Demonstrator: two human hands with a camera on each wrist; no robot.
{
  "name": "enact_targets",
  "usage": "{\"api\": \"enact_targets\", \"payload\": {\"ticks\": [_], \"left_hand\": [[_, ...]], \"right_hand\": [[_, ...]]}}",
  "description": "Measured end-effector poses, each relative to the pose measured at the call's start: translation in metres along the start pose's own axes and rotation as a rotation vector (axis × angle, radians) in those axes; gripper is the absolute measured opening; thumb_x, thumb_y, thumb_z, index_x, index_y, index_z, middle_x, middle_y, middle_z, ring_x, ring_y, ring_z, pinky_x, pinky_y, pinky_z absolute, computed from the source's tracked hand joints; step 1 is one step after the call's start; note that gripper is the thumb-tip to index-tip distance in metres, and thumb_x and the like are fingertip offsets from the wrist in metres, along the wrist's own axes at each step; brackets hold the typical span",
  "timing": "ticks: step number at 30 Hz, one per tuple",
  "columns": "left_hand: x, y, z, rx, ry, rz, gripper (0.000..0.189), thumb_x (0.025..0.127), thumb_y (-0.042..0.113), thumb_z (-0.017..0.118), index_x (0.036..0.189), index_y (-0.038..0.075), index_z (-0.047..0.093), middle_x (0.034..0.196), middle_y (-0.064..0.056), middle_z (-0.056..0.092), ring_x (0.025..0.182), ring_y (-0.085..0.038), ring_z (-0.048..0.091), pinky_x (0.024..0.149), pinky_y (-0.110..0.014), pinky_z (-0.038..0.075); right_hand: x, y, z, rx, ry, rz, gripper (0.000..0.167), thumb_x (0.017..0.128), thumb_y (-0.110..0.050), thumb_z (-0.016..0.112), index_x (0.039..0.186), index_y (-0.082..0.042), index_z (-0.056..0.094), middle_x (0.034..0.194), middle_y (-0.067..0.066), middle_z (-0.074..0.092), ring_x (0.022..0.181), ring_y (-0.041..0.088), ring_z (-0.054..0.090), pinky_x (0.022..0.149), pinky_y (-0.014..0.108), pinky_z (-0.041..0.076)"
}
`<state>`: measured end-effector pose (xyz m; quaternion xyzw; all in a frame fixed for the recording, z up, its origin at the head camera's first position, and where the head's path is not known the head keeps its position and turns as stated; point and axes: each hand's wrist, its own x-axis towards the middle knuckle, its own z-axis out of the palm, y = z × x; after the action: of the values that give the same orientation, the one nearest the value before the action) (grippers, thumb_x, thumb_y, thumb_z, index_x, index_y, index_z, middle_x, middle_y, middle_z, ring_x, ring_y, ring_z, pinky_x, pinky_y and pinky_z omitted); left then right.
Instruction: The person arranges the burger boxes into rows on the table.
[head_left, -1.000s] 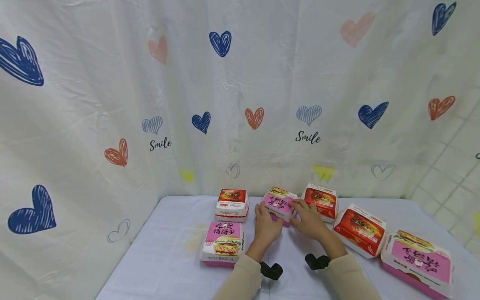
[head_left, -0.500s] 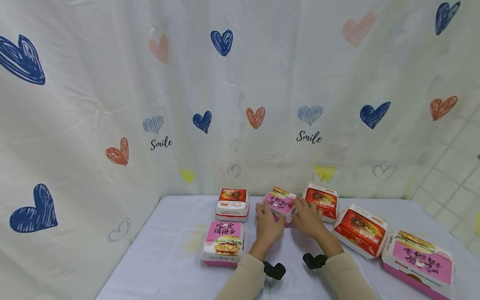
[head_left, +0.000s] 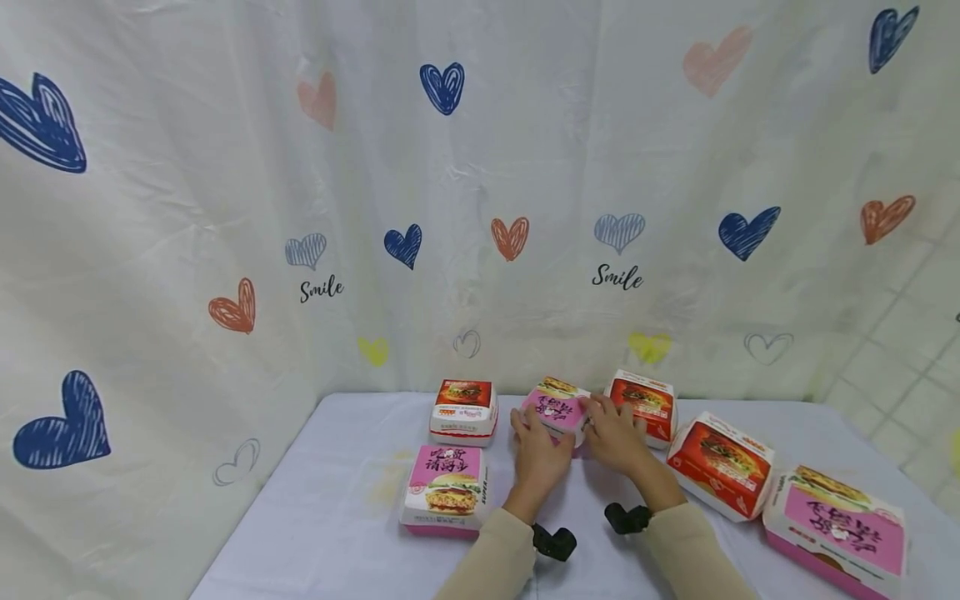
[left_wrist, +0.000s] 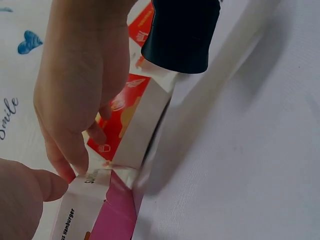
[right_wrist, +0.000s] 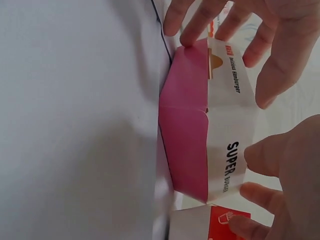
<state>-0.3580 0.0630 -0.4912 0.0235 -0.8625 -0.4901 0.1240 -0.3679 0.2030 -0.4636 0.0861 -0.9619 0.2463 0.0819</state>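
Note:
At the back middle of the table, a pink-and-white burger box point(head_left: 555, 406) sits between both hands. My left hand point(head_left: 540, 458) holds its left and front side, thumb at the front edge. On the other side my right hand point(head_left: 617, 435) grips the right edge. In the right wrist view, the right thumb and a fingertip meet the white lid of the box point(right_wrist: 227, 135), while the left fingers point(right_wrist: 187, 37) reach along its far side. The left wrist view shows the left thumb point(left_wrist: 50, 185) at the white lid. The lid is closed.
Right of the held box stand a red burger box point(head_left: 643, 404), another red box point(head_left: 720, 467) and a large pink box point(head_left: 840, 521), in a curving row. On the left, a red box point(head_left: 463, 412) is behind a pink box point(head_left: 445, 492). A heart-print curtain point(head_left: 465, 167) hangs behind.
The held burger box has shifted very slightly left, widening the gap to the red box beside it. Both hands stay on it; the left forearm has moved a little to the right.

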Motion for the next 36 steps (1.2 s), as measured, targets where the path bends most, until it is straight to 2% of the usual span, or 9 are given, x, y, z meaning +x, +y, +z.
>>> {"api": "enact_targets", "payload": {"ticks": [5, 10, 15, 23, 30, 36], "left_hand": [[0.002, 0.001, 0.002, 0.043, 0.058, -0.011, 0.084, 0.087, 0.039, 0.079, 0.151, 0.005, 0.036, 0.158, -0.024, 0.024, 0.125, -0.044, 0.051, 0.088, -0.056, 0.054], [0.002, 0.0, 0.002, 0.062, 0.082, -0.018, 0.085, 0.085, 0.041, 0.081, 0.149, 0.007, 0.037, 0.155, -0.021, 0.027, 0.125, -0.043, 0.052, 0.09, -0.057, 0.054], [0.001, 0.0, 0.002, 0.043, 0.059, -0.027, 0.084, 0.087, 0.041, 0.08, 0.15, 0.007, 0.036, 0.155, -0.02, 0.027, 0.122, -0.041, 0.054, 0.092, -0.056, 0.054], [0.002, 0.0, 0.003, 0.019, 0.051, -0.019, 0.086, 0.086, 0.035, 0.079, 0.151, 0.003, 0.033, 0.159, -0.024, 0.026, 0.127, -0.045, 0.052, 0.095, -0.059, 0.052], [0.004, 0.002, -0.001, -0.04, 0.021, -0.018, 0.087, 0.088, 0.028, 0.077, 0.155, 0.0, 0.028, 0.163, -0.029, 0.021, 0.138, -0.05, 0.044, 0.104, -0.062, 0.046], [0.007, 0.0, 0.001, -0.037, 0.029, 0.002, 0.084, 0.089, 0.028, 0.074, 0.155, 0.0, 0.029, 0.162, -0.031, 0.022, 0.137, -0.053, 0.045, 0.105, -0.062, 0.046]], "right_hand": [[0.004, -0.002, 0.0, -0.029, -0.001, -0.008, 0.051, 0.1, -0.018, 0.052, 0.15, -0.008, 0.047, 0.158, 0.023, 0.035, 0.133, 0.051, 0.027, 0.101, 0.069, 0.021], [0.009, -0.005, -0.001, -0.027, 0.016, -0.011, 0.044, 0.1, -0.017, 0.054, 0.144, -0.007, 0.052, 0.155, 0.022, 0.039, 0.132, 0.05, 0.028, 0.1, 0.067, 0.023], [0.012, -0.006, -0.002, -0.054, 0.009, -0.01, 0.045, 0.097, -0.017, 0.063, 0.139, -0.005, 0.052, 0.15, 0.024, 0.045, 0.126, 0.048, 0.033, 0.095, 0.063, 0.027], [0.01, -0.001, 0.0, -0.042, 0.002, 0.013, 0.045, 0.1, -0.019, 0.058, 0.141, -0.004, 0.049, 0.15, 0.026, 0.044, 0.127, 0.048, 0.033, 0.098, 0.064, 0.026], [0.004, 0.0, -0.003, -0.003, 0.008, 0.011, 0.053, 0.096, -0.02, 0.061, 0.145, -0.003, 0.048, 0.15, 0.028, 0.042, 0.129, 0.049, 0.031, 0.101, 0.066, 0.025], [0.003, 0.002, -0.005, 0.008, 0.004, 0.008, 0.056, 0.096, -0.023, 0.065, 0.146, -0.002, 0.048, 0.147, 0.029, 0.042, 0.13, 0.049, 0.031, 0.101, 0.066, 0.028]]}}
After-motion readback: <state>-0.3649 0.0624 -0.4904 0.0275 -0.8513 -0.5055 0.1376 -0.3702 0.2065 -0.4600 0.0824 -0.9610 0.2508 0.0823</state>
